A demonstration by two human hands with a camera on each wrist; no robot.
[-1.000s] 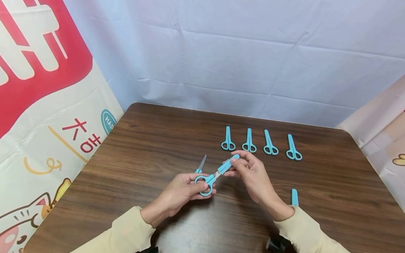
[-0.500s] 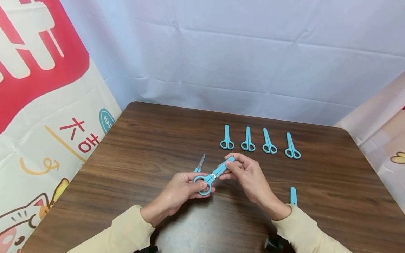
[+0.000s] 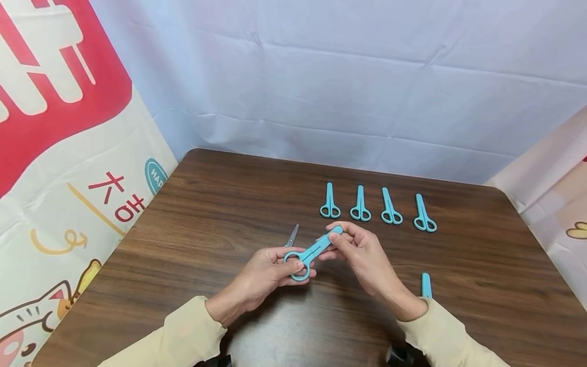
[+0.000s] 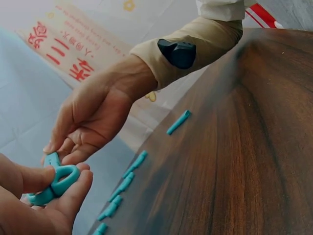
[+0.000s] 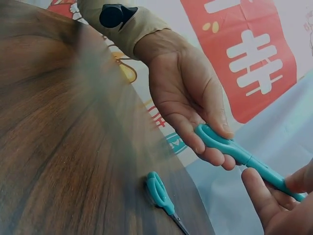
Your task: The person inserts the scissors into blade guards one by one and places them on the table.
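Both hands hold one pair of light-blue scissors above the table. My left hand pinches the finger loops between thumb and fingers. At the other end, my right hand pinches the tip of the blue blade cover, which is pushed up against the handles so no metal shows. In the right wrist view the cover lies in line with the handles. Behind my left hand, a second pair of scissors lies with its metal blades bare, its handles hidden in the head view; its loops show in the right wrist view.
Several covered scissors lie in a row toward the back right of the brown wooden table. A loose blue blade cover lies beside my right wrist, partly hidden by the sleeve. A pale curtain hangs behind the table.
The blade cover has slid down toward my left hand, over the bit of metal that showed before, and now meets the handles. My right hand moved slightly left with it.
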